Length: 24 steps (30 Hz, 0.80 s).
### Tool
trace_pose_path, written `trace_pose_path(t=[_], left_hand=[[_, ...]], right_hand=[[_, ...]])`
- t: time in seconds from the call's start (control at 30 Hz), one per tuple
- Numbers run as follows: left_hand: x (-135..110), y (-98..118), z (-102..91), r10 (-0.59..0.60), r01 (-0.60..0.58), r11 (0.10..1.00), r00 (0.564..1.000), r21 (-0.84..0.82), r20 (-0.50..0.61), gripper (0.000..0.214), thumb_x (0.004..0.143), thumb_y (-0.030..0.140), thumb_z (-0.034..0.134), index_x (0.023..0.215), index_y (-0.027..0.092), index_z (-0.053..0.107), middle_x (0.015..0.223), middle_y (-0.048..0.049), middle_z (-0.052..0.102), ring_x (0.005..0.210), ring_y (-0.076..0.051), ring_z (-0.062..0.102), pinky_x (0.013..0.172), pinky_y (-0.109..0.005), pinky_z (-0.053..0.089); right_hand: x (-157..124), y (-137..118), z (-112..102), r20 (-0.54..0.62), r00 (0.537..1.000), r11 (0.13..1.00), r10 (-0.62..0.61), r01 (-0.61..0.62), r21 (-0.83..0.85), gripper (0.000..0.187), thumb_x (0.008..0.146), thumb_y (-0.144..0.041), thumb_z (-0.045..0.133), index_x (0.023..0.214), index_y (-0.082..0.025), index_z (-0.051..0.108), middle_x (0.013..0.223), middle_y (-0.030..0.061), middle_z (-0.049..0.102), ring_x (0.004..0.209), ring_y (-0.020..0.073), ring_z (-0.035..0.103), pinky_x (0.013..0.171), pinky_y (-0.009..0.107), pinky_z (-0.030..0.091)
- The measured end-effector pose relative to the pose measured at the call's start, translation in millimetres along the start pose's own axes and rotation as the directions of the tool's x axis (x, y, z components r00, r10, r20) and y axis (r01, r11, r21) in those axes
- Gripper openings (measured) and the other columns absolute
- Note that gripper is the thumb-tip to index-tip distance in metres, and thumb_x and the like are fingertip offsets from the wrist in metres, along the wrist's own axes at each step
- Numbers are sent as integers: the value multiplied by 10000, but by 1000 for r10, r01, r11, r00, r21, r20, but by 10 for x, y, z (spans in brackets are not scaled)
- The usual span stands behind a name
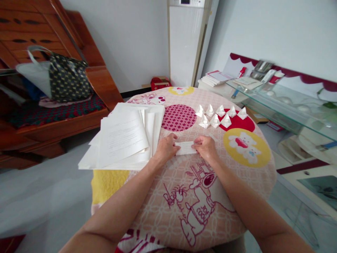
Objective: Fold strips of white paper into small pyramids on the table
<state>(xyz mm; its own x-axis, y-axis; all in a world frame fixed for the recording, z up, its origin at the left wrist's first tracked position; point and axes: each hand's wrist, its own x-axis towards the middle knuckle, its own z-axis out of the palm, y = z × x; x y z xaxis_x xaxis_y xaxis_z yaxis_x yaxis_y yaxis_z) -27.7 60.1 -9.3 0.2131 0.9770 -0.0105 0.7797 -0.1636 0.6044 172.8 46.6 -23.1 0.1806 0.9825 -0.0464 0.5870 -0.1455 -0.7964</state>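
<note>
A small folded strip of white printed paper [185, 148] lies just over the cloth-covered table, held at both ends. My left hand [167, 147] pinches its left end, fingers closed. On the opposite end, my right hand [205, 146] grips the paper between thumb and fingers. Beyond my right hand stand several small white folded paper shapes [215, 121] with pointed tops, set in two rough rows. To the left of my left hand rests a loose stack of white paper sheets [123, 138], some with printed text.
A patterned tablecloth [195, 196] covers the round table. Along the right runs a glass-topped cabinet [289, 105] bearing papers, metal containers and a red bottle. At left, a wooden bench [97, 84] holds a dotted bag [68, 79]. A tall white appliance [184, 45] stands behind.
</note>
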Motion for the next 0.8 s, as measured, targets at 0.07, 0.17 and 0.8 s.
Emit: trace_pose_path(t=[0.07,0.17,0.8], left_hand=[[6,-13,7,9,-9,1000,1000,-12,1,355,800,126,698,1139,184,612,669,38,652,721,-189,669,780,-318,496],[12,-14,7,8,-8,1000,1000,-12,9,355,805,125,694,1145,179,610,654,44,637,709,-187,667,773,-314,495],[-58,51,-17,46,-45,988,999,145,-5,460,834,130,678,1279,166,566,814,-27,696,902,-237,701,907,-357,524]], right_hand=[[0,-2,-2,-5,1000,1000,-9,9,2,120,712,-149,763,821,-177,722,717,37,721,715,201,698,631,293,554],[-6,-9,-6,-8,1000,1000,-17,17,-3,118,710,-152,762,819,-177,725,718,36,723,720,203,699,634,294,556],[4,-33,3,-7,998,994,-65,64,-86,76,722,-159,739,793,-178,723,692,38,706,723,206,688,629,286,529]])
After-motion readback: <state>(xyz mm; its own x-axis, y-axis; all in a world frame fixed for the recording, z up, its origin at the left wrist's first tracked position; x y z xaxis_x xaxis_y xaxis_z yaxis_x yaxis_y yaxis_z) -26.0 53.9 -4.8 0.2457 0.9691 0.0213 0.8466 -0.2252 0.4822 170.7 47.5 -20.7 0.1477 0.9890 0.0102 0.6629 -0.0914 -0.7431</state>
